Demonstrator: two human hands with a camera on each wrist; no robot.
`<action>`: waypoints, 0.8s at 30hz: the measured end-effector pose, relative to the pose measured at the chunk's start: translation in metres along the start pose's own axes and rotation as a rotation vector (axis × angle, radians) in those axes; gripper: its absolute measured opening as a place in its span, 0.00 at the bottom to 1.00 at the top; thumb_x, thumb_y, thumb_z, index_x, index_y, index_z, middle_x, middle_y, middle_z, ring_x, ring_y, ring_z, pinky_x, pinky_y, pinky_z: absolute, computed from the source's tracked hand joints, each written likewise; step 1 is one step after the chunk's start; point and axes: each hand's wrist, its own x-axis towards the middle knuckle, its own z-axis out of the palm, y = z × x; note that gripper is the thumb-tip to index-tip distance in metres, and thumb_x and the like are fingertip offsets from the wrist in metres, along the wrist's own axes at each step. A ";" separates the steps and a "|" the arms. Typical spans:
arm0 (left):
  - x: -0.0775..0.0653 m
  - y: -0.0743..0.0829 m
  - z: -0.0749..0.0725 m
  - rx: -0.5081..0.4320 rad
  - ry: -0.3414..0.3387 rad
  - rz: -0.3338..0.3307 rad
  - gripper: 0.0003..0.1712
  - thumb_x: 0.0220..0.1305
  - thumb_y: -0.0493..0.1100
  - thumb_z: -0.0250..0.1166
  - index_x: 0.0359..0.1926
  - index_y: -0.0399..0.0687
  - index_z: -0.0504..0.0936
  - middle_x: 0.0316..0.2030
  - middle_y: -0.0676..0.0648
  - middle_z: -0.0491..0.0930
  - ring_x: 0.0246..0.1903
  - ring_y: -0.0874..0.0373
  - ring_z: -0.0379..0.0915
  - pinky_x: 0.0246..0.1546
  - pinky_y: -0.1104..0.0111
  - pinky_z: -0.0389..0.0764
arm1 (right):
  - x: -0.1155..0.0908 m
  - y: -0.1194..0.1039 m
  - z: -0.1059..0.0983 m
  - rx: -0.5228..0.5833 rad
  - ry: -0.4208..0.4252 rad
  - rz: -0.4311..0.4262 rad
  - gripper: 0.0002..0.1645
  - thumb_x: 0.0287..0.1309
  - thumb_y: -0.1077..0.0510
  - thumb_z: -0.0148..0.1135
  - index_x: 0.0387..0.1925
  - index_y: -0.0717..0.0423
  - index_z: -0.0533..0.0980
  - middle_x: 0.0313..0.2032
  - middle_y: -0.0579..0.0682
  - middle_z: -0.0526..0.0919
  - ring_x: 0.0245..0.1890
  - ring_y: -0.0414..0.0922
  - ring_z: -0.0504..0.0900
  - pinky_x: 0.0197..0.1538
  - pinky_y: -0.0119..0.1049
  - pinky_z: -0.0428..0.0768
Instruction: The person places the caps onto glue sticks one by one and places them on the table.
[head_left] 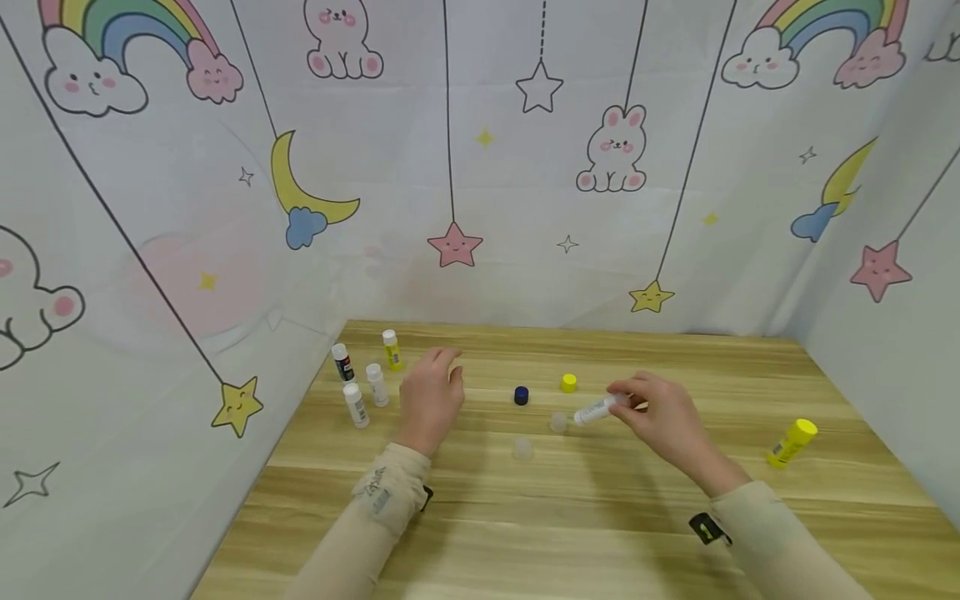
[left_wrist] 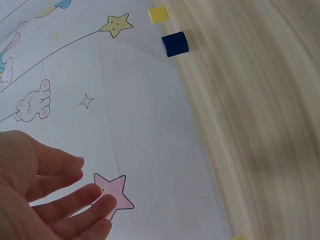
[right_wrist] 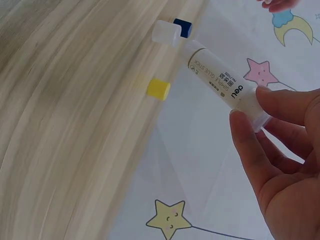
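Observation:
Between thumb and fingers, my right hand (head_left: pixel 660 417) pinches a white glue stick (right_wrist: pixel 220 80) by one end, tilted over the table. Its other end points left, close to a translucent cap (head_left: pixel 558 422). Loosely bent and holding nothing, the fingers of my left hand (head_left: pixel 432 398) hover to the right of several capped glue sticks (head_left: pixel 377 385). A dark blue cap (head_left: pixel 521 396) and a yellow cap (head_left: pixel 569 383) lie between the two hands. Nearer to me is a second translucent cap (head_left: pixel 522 449).
A yellow glue stick (head_left: pixel 792 442) stands alone at the right side of the wooden table (head_left: pixel 525 533). A white cloth (head_left: pixel 510 283) printed with stars, rabbits and rainbows hangs behind the table and along both sides.

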 end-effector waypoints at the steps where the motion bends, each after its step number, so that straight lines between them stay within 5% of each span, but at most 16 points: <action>1: 0.000 -0.002 0.000 0.001 -0.004 -0.010 0.13 0.59 0.32 0.72 0.46 0.44 0.87 0.42 0.44 0.85 0.36 0.50 0.83 0.30 0.58 0.83 | -0.001 0.001 -0.002 -0.004 -0.004 0.001 0.14 0.53 0.63 0.77 0.43 0.57 0.86 0.34 0.43 0.82 0.32 0.40 0.84 0.34 0.34 0.84; 9: 0.003 -0.018 -0.001 0.015 -0.006 -0.093 0.14 0.61 0.33 0.71 0.48 0.43 0.86 0.44 0.43 0.84 0.33 0.50 0.83 0.24 0.59 0.82 | -0.010 0.013 -0.012 -0.064 -0.017 0.002 0.14 0.52 0.64 0.77 0.43 0.57 0.86 0.33 0.42 0.82 0.32 0.41 0.84 0.33 0.34 0.83; 24: 0.009 -0.058 -0.008 0.123 -0.014 -0.256 0.15 0.62 0.31 0.68 0.50 0.41 0.84 0.45 0.39 0.83 0.41 0.41 0.80 0.34 0.50 0.82 | -0.021 0.027 -0.036 -0.126 -0.052 -0.011 0.14 0.52 0.65 0.77 0.43 0.57 0.86 0.35 0.44 0.82 0.32 0.40 0.82 0.31 0.32 0.80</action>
